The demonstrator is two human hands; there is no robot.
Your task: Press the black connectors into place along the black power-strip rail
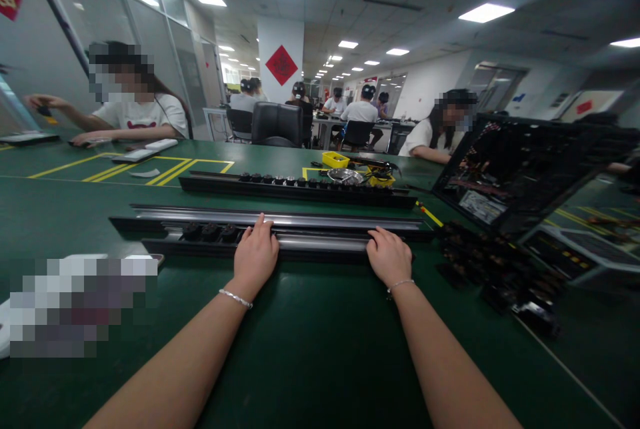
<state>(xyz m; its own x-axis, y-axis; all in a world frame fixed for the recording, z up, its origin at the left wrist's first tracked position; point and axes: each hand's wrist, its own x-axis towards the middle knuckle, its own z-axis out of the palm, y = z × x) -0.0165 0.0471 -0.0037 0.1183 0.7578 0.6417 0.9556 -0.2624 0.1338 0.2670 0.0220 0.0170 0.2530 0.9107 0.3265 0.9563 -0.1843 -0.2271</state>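
Note:
A long black rail (320, 244) with a shiny grey channel lies nearest me on the green table. Several small black parts (210, 233) sit in its left section. My left hand (255, 252) is closed over the rail just right of those parts, its index finger reaching forward. Over the rail's right end, my right hand (391, 255) has its fingers bent round the edge. Directly behind lies a second black rail (330, 221) with a bare channel. Farther back, a third rail (300, 191) carries a row of small black parts.
A heap of black parts (500, 269) lies at the right, beside a large open black case (530, 175) and a grey device (585, 255). A blurred-out object (80, 302) is at the left. Behind the rails stands a yellow tray (335, 160). People sit across the table.

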